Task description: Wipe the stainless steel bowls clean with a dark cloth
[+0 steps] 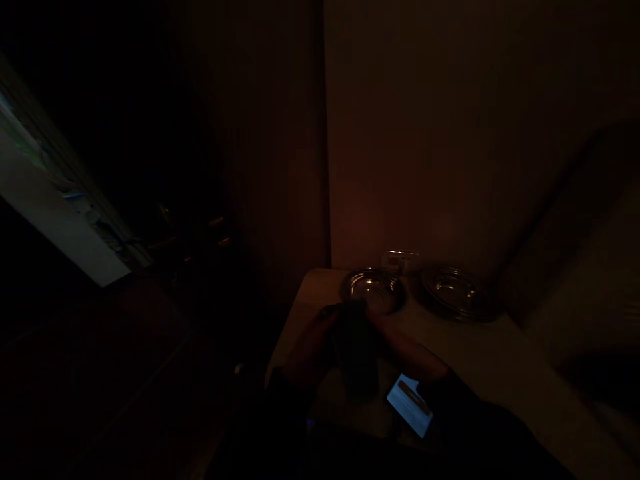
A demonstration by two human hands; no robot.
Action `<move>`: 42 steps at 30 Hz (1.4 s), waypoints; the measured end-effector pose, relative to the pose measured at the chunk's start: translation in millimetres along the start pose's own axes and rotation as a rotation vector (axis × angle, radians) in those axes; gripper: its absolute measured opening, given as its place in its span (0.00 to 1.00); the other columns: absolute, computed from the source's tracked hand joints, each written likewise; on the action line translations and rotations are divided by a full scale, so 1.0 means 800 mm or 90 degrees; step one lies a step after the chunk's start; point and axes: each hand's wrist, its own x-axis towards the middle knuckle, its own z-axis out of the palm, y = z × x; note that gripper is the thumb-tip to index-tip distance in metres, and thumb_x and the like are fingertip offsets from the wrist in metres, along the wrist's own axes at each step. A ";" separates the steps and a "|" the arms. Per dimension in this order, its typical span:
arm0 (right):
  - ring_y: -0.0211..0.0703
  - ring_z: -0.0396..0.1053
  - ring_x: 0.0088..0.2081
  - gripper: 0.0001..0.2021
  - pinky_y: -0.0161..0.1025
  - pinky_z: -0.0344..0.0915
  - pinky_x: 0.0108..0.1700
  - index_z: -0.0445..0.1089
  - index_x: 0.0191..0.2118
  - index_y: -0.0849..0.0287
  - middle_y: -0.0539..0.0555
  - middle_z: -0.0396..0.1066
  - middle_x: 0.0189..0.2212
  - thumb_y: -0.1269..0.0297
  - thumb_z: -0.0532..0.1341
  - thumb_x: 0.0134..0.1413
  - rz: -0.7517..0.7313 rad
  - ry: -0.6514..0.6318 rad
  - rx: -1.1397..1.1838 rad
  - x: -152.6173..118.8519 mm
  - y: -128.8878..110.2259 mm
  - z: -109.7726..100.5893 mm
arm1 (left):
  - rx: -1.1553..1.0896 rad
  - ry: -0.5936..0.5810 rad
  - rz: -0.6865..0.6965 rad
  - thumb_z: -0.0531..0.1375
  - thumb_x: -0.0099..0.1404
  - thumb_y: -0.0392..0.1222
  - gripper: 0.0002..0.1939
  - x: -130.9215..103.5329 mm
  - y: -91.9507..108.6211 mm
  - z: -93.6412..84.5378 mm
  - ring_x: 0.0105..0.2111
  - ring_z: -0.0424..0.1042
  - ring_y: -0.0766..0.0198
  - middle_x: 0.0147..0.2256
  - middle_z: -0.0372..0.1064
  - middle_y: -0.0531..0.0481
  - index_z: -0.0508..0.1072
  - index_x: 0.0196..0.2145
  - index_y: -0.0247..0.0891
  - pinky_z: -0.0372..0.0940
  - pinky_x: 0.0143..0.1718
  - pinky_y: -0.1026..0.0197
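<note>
The light is very dim. Between my two hands is a dark, boxy, upright object (pixel 357 357) whose kind I cannot make out. My left hand (pixel 311 348) presses on its left side, fingers curled near its top. Along the right side lies my right hand (pixel 411 348), its fingertips reaching the object's upper edge. Just beyond the fingertips sits a shiny metal bowl (pixel 375 303). Below my right wrist is a lit, pale blue rectangle (pixel 407 413), perhaps a screen, with a reddish-brown strip across it.
Both hands are over a light wooden table (pixel 313 287) with a rounded corner. A metal plate with a smaller dish (pixel 457 293) stands at the back right. A wall socket (pixel 400 259) is behind the bowl. Dark floor and a pale bright panel (pixel 65 220) show on the left.
</note>
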 end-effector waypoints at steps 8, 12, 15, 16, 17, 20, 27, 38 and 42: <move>0.52 0.74 0.45 0.22 0.51 0.67 0.55 0.75 0.43 0.57 0.55 0.78 0.40 0.47 0.67 0.46 0.031 0.021 0.125 0.007 0.008 -0.005 | 0.422 0.147 0.209 0.62 0.61 0.47 0.15 0.014 0.002 0.005 0.45 0.73 0.52 0.42 0.75 0.40 0.74 0.41 0.33 0.65 0.47 0.56; 0.51 0.74 0.47 0.22 0.49 0.69 0.52 0.72 0.49 0.54 0.55 0.77 0.43 0.47 0.62 0.53 0.020 0.088 0.183 0.012 0.011 -0.010 | 0.376 0.184 0.160 0.70 0.52 0.50 0.42 0.022 -0.015 -0.008 0.56 0.66 0.47 0.59 0.62 0.32 0.62 0.60 0.33 0.64 0.52 0.53; 0.51 0.72 0.50 0.21 0.48 0.69 0.52 0.70 0.51 0.53 0.54 0.76 0.47 0.50 0.61 0.54 -0.001 0.114 0.217 0.010 0.009 -0.012 | 0.252 0.095 0.009 0.70 0.50 0.52 0.49 0.030 -0.028 -0.018 0.50 0.72 0.46 0.55 0.67 0.27 0.56 0.63 0.28 0.67 0.47 0.51; 0.51 0.72 0.50 0.21 0.48 0.69 0.52 0.70 0.51 0.53 0.54 0.75 0.48 0.51 0.62 0.52 -0.006 0.116 0.224 0.008 0.008 -0.014 | 0.219 0.062 -0.003 0.70 0.51 0.52 0.46 0.032 -0.029 -0.020 0.47 0.74 0.46 0.52 0.70 0.28 0.60 0.61 0.27 0.67 0.46 0.51; 0.51 0.71 0.51 0.21 0.47 0.68 0.53 0.70 0.51 0.52 0.54 0.75 0.49 0.53 0.63 0.50 -0.009 0.114 0.229 0.005 0.006 -0.017 | 0.209 0.033 0.009 0.69 0.51 0.51 0.41 0.033 -0.028 -0.022 0.46 0.75 0.47 0.49 0.72 0.30 0.65 0.58 0.26 0.67 0.46 0.52; 0.51 0.71 0.51 0.25 0.46 0.67 0.53 0.70 0.52 0.51 0.53 0.73 0.52 0.59 0.67 0.44 0.002 0.093 0.233 -0.006 -0.001 -0.035 | 0.308 -0.030 0.064 0.68 0.52 0.47 0.24 0.035 -0.013 -0.021 0.46 0.74 0.47 0.45 0.76 0.35 0.77 0.43 0.28 0.66 0.48 0.52; 0.51 0.71 0.52 0.47 0.50 0.65 0.55 0.54 0.66 0.50 0.57 0.71 0.54 0.56 0.73 0.39 0.063 -0.090 0.138 -0.019 -0.009 -0.076 | 0.473 -0.189 0.087 0.66 0.52 0.39 0.16 0.060 0.013 0.005 0.40 0.77 0.51 0.40 0.79 0.43 0.81 0.40 0.36 0.68 0.43 0.53; 0.47 0.76 0.36 0.12 0.43 0.72 0.42 0.77 0.37 0.56 0.52 0.79 0.33 0.63 0.69 0.43 0.072 0.101 0.028 0.035 -0.025 -0.113 | 0.427 -0.013 0.205 0.65 0.55 0.41 0.15 0.132 0.021 0.028 0.38 0.75 0.55 0.38 0.77 0.42 0.78 0.41 0.32 0.68 0.39 0.59; 0.45 0.75 0.33 0.10 0.40 0.73 0.36 0.75 0.39 0.55 0.53 0.79 0.35 0.64 0.66 0.47 0.073 0.207 0.059 0.048 -0.031 -0.142 | 0.330 0.174 0.204 0.60 0.60 0.41 0.17 0.159 0.005 0.007 0.43 0.74 0.55 0.45 0.74 0.36 0.74 0.44 0.29 0.67 0.44 0.57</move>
